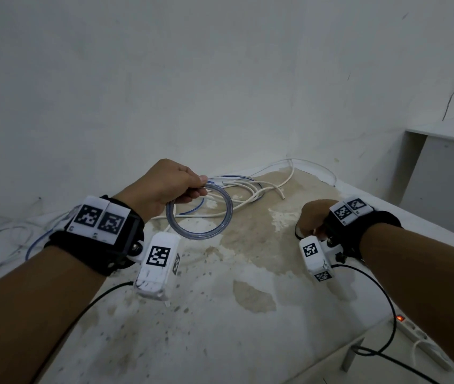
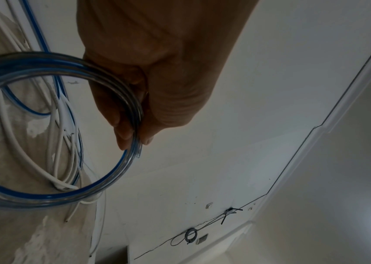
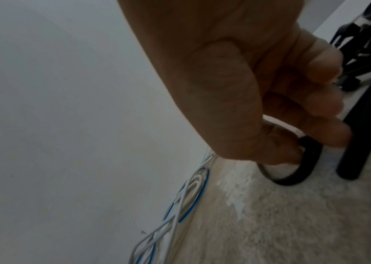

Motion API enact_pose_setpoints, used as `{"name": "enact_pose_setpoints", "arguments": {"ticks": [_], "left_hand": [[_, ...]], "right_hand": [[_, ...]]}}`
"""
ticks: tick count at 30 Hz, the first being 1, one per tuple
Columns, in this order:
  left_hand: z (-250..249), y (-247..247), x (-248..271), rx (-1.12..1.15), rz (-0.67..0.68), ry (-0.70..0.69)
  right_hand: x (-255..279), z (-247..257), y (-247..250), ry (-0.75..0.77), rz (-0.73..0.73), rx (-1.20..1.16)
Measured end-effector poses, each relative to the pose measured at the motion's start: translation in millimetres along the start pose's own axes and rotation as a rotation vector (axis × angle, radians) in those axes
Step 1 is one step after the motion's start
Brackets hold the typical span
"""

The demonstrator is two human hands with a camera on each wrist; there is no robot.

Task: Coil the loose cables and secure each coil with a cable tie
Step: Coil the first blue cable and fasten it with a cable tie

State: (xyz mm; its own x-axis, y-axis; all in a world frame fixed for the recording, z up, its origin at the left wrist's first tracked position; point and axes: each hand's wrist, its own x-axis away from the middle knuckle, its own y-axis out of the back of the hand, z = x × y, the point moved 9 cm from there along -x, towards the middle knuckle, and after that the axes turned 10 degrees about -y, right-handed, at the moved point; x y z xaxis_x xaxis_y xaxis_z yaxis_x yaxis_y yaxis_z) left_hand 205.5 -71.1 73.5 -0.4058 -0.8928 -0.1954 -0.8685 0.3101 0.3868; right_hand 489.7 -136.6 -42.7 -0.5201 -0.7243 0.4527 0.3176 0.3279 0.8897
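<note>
From the head camera, the left hand (image 1: 165, 187) is raised above the stained white surface (image 1: 248, 314), its fingers (image 1: 195, 193) curled round the top of a clear, blue-striped coil (image 1: 199, 212). The coil hangs from that grip as a nearly round ring, tilted so that its open face looks toward the camera, its lowest arc nearest the person. Behind it, loose white cables (image 1: 250, 189) sprawl along the far edge of the surface beside the wall (image 1: 220, 79), their long runs lying mostly left to right, with one cut end pointing right. The right hand (image 1: 314, 217) sits low, well apart from the left, knuckles up, fingers curled down at the surface on a small dark loop (image 1: 297, 233), only a sliver of which shows. A white power strip (image 1: 419, 342) with a lit red switch lies on the floor at lower right.

The left wrist camera shows the thumb and fingers (image 2: 121, 114) pinching several turns of the coil (image 2: 112, 171) together at one side of the ring; the ring spreads away to the left of the picture. Through and past it lie the loose white cables (image 2: 60, 142) and a stray length of blue-striped cable (image 2: 42, 35).

In the right wrist camera, the right hand (image 3: 236, 89) has its thumb and fingers (image 3: 329, 132) closed on the dark loop (image 3: 306, 169), a black band that curves down to touch the surface (image 3: 292, 223). White and blue cables (image 3: 180, 205) run along the foot of the wall. A dark upright leg (image 3: 360, 134) stands just beside the fingers.
</note>
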Motion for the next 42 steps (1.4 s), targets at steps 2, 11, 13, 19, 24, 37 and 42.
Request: {"name": "enact_pose_setpoints", "arguments": {"ticks": [2,11,13,19,24,37,42], "left_hand": [[0.1,2.0,1.2,0.004,-0.004,0.0],[-1.3,10.0,3.1,0.014,0.002,-0.018],[-1.3,10.3,3.1,0.014,0.007,-0.023],[0.3,10.2,4.4,0.022,0.028,-0.035],[2.5,19.7,10.8,-0.002,0.035,-0.027],[27.0,109.7,44.2,-0.061,-0.073,0.022],[31.2,127.4,45.4,-0.058,-0.135,-0.001]], "right_hand": [[5.1,0.1,-2.2,-0.018,-0.063,0.209],[32.7,21.1,66.7,0.055,-0.553,0.094],[36.8,29.8,78.1,0.077,-0.586,0.096],[59.8,82.6,102.8,0.311,-0.796,0.057],[81.6,149.9,94.7,0.564,-0.913,0.091],[139.9,261.3,80.5,1.162,-0.677,-0.597],[146.1,286.5,73.5,1.193,-0.258,-0.867]]}}
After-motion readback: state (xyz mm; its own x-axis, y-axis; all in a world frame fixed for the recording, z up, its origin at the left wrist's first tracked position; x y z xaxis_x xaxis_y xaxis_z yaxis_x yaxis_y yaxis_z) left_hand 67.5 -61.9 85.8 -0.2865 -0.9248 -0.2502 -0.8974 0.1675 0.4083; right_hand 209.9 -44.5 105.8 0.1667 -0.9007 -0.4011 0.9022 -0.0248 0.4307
